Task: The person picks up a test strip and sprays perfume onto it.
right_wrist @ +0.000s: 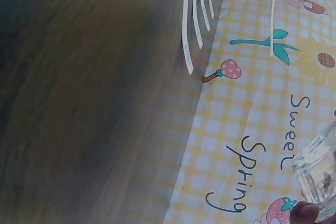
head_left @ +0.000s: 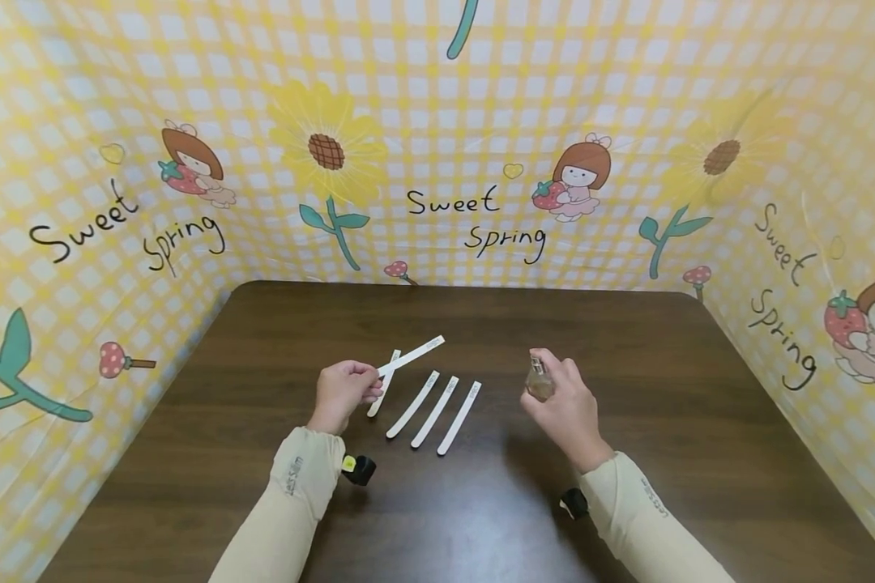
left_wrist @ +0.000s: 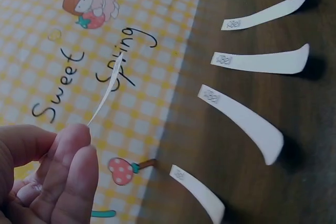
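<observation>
My left hand (head_left: 341, 397) pinches a white perfume test strip (head_left: 417, 355) between thumb and fingers, its printed end pointing up and right. In the left wrist view this held strip (left_wrist: 109, 88) is seen nearly edge-on above the fingertips. My right hand (head_left: 572, 411) grips a small clear glass perfume bottle (head_left: 539, 384) with its spray top upward and a finger at the sprayer. The right wrist view catches the faceted bottle (right_wrist: 317, 174) only at its right edge. Several more strips (head_left: 435, 413) lie on the table between the hands, slightly curved; one lies beneath the held strip in the head view.
Dark wood-grain table (head_left: 467, 518) with rounded far corners. A yellow checked cloth (head_left: 437, 162) with printed flowers and lettering hangs around its back and sides. Small black cameras (head_left: 363, 470) sit at both wrists.
</observation>
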